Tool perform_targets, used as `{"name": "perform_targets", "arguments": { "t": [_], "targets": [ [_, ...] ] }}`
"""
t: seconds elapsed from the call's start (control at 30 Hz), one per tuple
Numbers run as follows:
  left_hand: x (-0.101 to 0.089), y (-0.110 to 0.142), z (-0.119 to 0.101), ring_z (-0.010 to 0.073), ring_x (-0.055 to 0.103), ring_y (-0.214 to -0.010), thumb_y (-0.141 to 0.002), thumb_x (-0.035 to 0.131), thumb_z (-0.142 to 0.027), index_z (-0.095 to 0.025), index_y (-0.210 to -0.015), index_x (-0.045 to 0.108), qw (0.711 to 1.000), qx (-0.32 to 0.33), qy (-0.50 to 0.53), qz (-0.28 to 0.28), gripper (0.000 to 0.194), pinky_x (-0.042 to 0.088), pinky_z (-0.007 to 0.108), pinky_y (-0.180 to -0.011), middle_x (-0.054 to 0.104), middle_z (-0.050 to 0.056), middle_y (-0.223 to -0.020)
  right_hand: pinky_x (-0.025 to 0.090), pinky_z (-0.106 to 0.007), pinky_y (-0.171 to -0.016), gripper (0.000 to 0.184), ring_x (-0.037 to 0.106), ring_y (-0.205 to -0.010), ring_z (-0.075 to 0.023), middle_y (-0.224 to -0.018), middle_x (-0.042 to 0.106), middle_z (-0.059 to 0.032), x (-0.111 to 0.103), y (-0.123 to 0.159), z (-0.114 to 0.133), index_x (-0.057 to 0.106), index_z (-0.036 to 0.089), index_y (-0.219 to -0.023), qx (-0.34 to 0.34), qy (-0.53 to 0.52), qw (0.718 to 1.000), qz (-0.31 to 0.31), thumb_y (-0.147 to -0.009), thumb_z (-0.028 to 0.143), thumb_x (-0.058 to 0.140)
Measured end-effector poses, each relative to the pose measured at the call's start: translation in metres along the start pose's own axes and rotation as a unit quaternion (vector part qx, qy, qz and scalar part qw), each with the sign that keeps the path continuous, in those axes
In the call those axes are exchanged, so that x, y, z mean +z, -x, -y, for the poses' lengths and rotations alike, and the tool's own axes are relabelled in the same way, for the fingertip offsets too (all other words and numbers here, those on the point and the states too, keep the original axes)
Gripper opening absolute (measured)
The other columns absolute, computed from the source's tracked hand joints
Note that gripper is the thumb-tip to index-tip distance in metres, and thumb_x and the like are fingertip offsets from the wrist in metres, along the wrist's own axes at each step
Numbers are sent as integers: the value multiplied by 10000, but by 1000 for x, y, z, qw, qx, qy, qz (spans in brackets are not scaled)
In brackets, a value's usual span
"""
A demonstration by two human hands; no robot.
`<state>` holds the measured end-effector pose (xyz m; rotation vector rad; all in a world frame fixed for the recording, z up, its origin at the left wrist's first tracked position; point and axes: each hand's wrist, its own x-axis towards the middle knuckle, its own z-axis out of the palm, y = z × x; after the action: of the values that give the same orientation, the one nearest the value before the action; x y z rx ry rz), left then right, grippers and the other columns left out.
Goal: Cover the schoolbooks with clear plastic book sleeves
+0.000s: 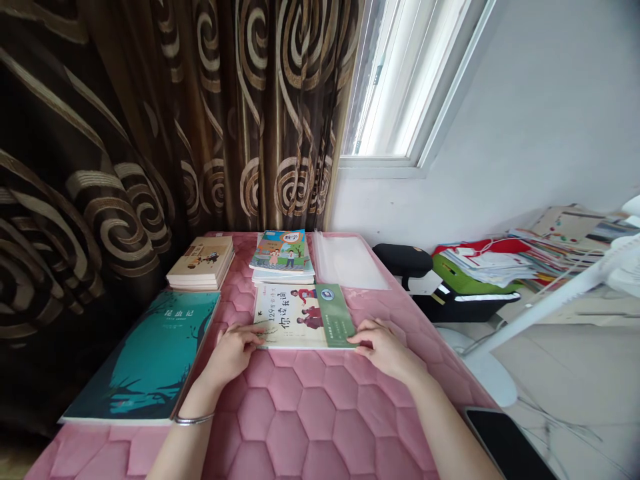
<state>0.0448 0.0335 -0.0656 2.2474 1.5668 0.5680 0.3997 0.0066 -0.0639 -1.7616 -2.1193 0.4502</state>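
Observation:
A cream and green paperback book (300, 317) lies flat on the pink quilted cover, its front facing up. At its lower left corner, my left hand (235, 350) grips the edge between thumb and fingers; a silver bangle circles that wrist. My right hand (383, 347) holds the lower right corner the same way. Just beyond the book's top edge is a small stack topped by a colourful maths textbook (280, 252). To the left lies a large teal book (155, 353), with a stack of tan books (201, 263) behind it.
Clear plastic sheets or sleeves (350, 261) lie at the table's back right. A dark phone-like object (507, 443) rests at the right front edge. Beyond the table stand a white fan (540, 307) and piles of papers (493, 263). A patterned curtain (270, 113) hangs behind.

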Motion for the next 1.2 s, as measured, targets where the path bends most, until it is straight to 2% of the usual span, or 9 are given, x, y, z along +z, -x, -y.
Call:
{"name": "perform_targets", "arguments": {
  "t": [0.13,0.27,0.43,0.57,0.7,0.83,0.93,1.03,1.2],
  "targets": [
    [2,2,-15,256,548,-1114,-747,585,-88,-271,-777,731,998,-2,-48,-29,236,355,451,-961,713,13,-1113,404,-355,-888,200,523,-982,-226,-957,645,-36,10,-2,9,753,261,-913,-36,26,999,-27,-768,169,650],
    [12,1,-30,260,544,-1081,-764,573,-103,-244,-790,713,996,5,-80,-41,200,341,442,-930,713,43,-1065,405,-362,-848,132,517,-982,-227,-980,647,-34,26,-7,34,736,276,-899,-67,49,995,-54,-805,236,652],
    [29,-3,-54,236,553,-1031,-825,568,-167,-227,-810,694,995,61,-75,-31,141,339,408,-885,693,47,-1036,374,-375,-826,93,515,-989,-237,-1005,656,-49,50,-14,76,706,254,-853,-111,69,988,-86,-841,320,643],
    [40,-5,-68,234,556,-1005,-868,532,-175,-221,-821,691,992,95,-80,-37,173,324,409,-879,690,48,-990,358,-361,-798,84,522,-964,-227,-998,641,-48,66,-18,89,681,231,-853,-125,76,984,-106,-852,306,641],
    [39,-6,-65,229,557,-1013,-865,553,-182,-247,-847,710,993,95,-62,-39,171,315,409,-890,701,31,-1018,345,-347,-784,70,524,-963,-217,-1015,636,-35,68,-18,86,685,253,-873,-110,76,985,-111,-869,294,628],
    [26,-6,-46,234,544,-1090,-833,607,-193,-298,-851,729,997,67,-43,-24,162,309,418,-927,701,-6,-1108,333,-351,-790,97,521,-977,-213,-1037,644,-21,58,-13,76,700,285,-894,-107,61,988,-92,-865,239,619],
    [16,-3,-28,251,534,-1129,-805,633,-184,-308,-839,743,998,29,-46,-18,169,322,430,-938,689,-3,-1160,333,-365,-809,200,512,-998,-214,-1049,647,-14,46,-9,62,713,309,-909,-82,54,993,-73,-864,171,576],
    [8,-1,-13,266,528,-1151,-792,626,-154,-323,-859,749,999,2,-43,-12,220,325,460,-957,683,-1,-1180,341,-381,-820,238,500,-1021,-226,-1064,641,-15,33,-7,43,730,338,-914,-50,59,996,-44,-857,179,562],
    [2,1,-6,275,524,-1166,-789,571,-99,-328,-875,754,999,-18,-27,8,306,312,508,-987,667,2,-1212,346,-426,-884,222,489,-1050,-257,-1080,637,-30,18,-10,15,749,344,-936,-20,50,999,-2,-820,230,597]
  ]
}}
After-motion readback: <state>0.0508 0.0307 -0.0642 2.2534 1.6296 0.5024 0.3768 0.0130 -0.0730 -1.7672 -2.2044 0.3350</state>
